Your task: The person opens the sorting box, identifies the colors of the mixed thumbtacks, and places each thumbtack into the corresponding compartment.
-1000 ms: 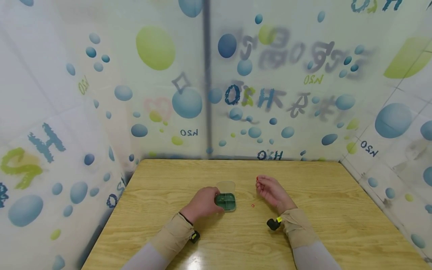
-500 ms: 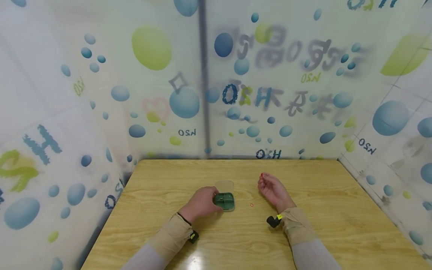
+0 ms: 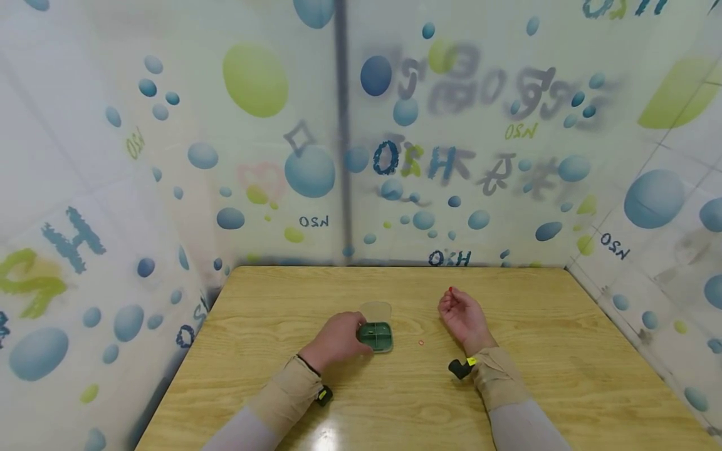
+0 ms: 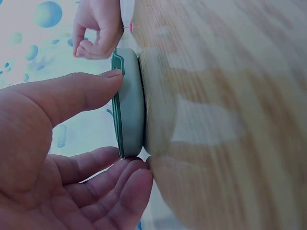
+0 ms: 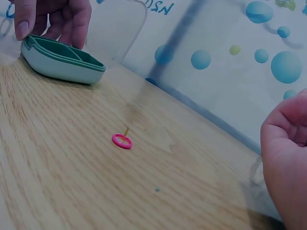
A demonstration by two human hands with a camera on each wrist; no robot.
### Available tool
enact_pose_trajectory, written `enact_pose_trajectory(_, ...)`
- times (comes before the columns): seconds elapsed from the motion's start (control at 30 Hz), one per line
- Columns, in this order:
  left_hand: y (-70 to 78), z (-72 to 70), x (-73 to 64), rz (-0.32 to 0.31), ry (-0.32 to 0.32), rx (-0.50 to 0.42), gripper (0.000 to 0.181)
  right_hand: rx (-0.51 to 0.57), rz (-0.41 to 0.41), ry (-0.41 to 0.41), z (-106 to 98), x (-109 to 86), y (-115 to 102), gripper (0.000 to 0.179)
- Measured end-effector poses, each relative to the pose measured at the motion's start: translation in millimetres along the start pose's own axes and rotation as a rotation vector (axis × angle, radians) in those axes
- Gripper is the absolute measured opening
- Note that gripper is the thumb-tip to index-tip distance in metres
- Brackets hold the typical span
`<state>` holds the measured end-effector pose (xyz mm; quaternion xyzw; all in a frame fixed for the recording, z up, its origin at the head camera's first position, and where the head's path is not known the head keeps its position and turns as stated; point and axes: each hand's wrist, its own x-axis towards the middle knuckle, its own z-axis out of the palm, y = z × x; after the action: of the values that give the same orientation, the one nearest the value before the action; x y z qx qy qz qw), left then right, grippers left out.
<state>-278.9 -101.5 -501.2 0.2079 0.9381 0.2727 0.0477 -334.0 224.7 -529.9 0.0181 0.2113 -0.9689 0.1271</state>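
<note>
My left hand (image 3: pixel 335 338) grips the left side of a small green pill box (image 3: pixel 381 339), thumb on the near edge and fingers on the far edge. The box sits on the table, divided into compartments, its clear lid (image 3: pixel 376 310) swung open at the back. To the right, my right hand (image 3: pixel 464 316) is raised above the table, palm turned inward, pinching a tiny red thing (image 3: pixel 450 289) too small to identify. Between box and right hand lies a small pink ring with a thin gold pin (image 5: pixel 123 141), like a stud earring.
The wooden table (image 3: pixel 271 294) meets a patterned curtain (image 3: pixel 271 207) at its back edge, with more curtain along both sides. A tiny dark speck (image 5: pixel 157 189) lies near the pink ring. Each wrist wears a small black camera (image 3: pixel 459 369).
My right hand has moved right and slightly farther back, away from the box, with the red thing still at its fingertips. My left hand stays on the pill box.
</note>
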Motion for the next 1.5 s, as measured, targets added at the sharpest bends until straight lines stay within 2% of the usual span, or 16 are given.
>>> enact_pose_trajectory(0.23,-0.3,0.3,0.2,-0.006,-0.001,-0.004,0.050,0.088,-0.017,0.023,-2,-0.5,-3,0.028)
enact_pose_trajectory(0.57,-0.6,1.3,1.0,-0.014,-0.005,-0.002,0.051,0.059,-0.022,0.049,1,0.7,-2,0.031)
enact_pose_trajectory(0.7,-0.9,1.6,1.5,-0.009,-0.001,0.001,0.051,-0.053,-0.025,0.041,2,1.5,1,0.030)
enact_pose_trajectory(0.9,-0.9,2.2,1.4,-0.007,0.000,0.010,0.053,-0.250,-0.043,-0.020,4,2.4,5,0.034)
enact_pose_trajectory(1.1,-1.2,1.7,1.4,-0.006,0.000,0.006,0.053,-0.516,-0.079,0.019,15,3.1,12,0.041)
enact_pose_trajectory(1.2,-0.2,0.7,1.3,-0.007,0.000,0.009,0.053,-0.633,-0.087,0.001,20,2.4,16,0.042)
enact_pose_trajectory(1.37,0.5,-0.6,1.4,-0.010,0.002,0.015,0.054,-0.787,-0.102,-0.055,24,1.0,21,0.041)
enact_pose_trajectory(1.5,0.3,-0.7,1.1,-0.009,0.001,0.016,0.054,-0.907,-0.101,-0.059,26,2.8,25,0.035)
